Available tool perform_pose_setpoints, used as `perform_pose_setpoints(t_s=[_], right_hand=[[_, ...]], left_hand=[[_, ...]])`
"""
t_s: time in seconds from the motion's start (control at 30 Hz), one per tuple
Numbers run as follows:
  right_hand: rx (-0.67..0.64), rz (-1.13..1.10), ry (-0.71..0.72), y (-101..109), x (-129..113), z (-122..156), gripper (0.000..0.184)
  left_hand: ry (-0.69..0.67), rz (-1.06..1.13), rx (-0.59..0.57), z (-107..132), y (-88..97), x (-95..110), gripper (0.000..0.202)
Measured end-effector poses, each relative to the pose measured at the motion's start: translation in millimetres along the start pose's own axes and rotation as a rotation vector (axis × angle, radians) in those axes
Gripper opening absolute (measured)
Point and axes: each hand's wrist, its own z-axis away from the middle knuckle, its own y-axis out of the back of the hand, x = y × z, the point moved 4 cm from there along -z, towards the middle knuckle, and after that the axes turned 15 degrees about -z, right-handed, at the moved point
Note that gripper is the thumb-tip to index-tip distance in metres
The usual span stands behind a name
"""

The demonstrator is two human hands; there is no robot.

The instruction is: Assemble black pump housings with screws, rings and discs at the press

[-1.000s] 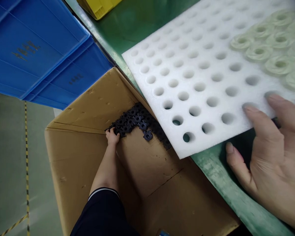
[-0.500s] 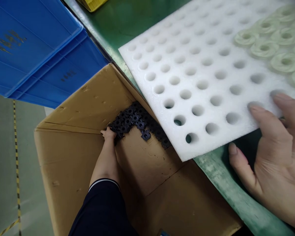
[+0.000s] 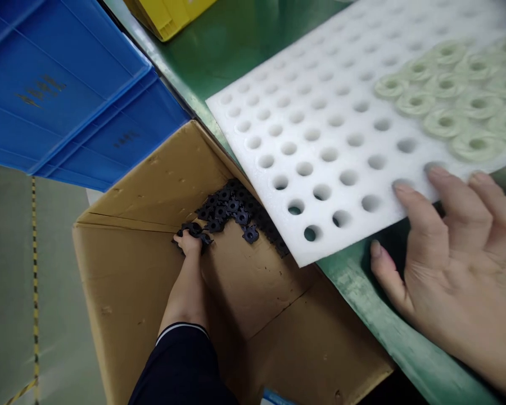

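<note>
My left hand point(image 3: 189, 243) reaches down into a cardboard box point(image 3: 122, 270), its fingers curled round black toothed plastic parts point(image 3: 204, 238) with holes in the middle. More black parts point(image 3: 231, 203) lie piled along the far side of the box bottom. My right hand point(image 3: 455, 253) has its fingers apart, the fingertips resting on the near edge of a white foam board point(image 3: 287, 216) full of round holes. The thumb hangs off that edge, apart from the board. Pale green ring-shaped parts point(image 3: 445, 121) sit in rows on the board's right side.
The board lies on a green-topped table point(image 3: 354, 287) and overhangs the box. Blue plastic crates point(image 3: 80, 101) stand behind the box on the left. A yellow bin point(image 3: 168, 17) is at the back of the table. Yellow-black tape point(image 3: 35, 270) marks the floor.
My left hand has drawn slightly back from the pile with several black parts, which now sit apart from it. The view has shifted; my right hand stays at the board's edge.
</note>
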Motion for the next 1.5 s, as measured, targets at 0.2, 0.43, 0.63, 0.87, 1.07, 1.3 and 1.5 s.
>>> perform_pose_setpoints(t_s=[0.2, 0.43, 0.63, 0.87, 1.07, 1.3, 1.5], right_hand=[[0.007, 0.071, 0.042, -3, 4, 3, 0.086], [0.059, -0.027, 0.002, 4, -3, 3, 0.069], [0.173, -0.156, 0.066, 16, -8, 9, 0.061], [0.153, -0.585, 0.337, 63, -37, 63, 0.056], [-0.208, -0.635, 0.568, 123, -74, 113, 0.053], [-0.131, -0.352, 0.523, 154, -36, 135, 0.048], [-0.168, -0.491, 0.282, 163, 8, 158, 0.044]], left_hand=[[0.159, 0.290, -0.036, 27, 43.9, -3, 0.040], [0.044, 0.776, -0.315, 86, 123.6, 15, 0.035], [-0.170, 1.108, -0.456, 174, 197.4, 31, 0.027], [-0.287, 1.297, -0.656, 308, 237.9, 32, 0.027], [-0.386, 1.298, -0.919, 399, 223.9, 84, 0.021], [-0.514, 1.264, -1.254, 471, 210.0, 161, 0.031], [-0.530, 1.324, -1.431, 522, 194.1, 196, 0.043]])
